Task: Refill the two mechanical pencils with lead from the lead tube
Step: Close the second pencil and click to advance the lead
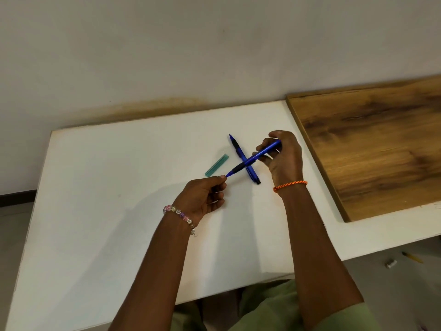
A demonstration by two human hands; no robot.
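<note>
Pencils, blue: two. One held above counter [119, 187], right hand [282, 155] grasping barrel, left hand [202, 195] pinching tip; second pencil [253, 174] lying beneath. Lead tube [216, 165], green: one, at 9 o'clock of it. No legible writing.

- My left hand [202, 195] and right hand [282, 155] hold a blue mechanical pencil [253, 160] slantwise above the white table [107, 187], barring the middle.
- Beneath it a second blue pencil [250, 173] lies flat; the green lead tube [216, 164] lies just beside at 9 o'clock.
- From 7 to 10 o'clock the tabletop is open for reaching.
- At 3 o'clock a wooden board [372, 144] lies on the table.
</note>
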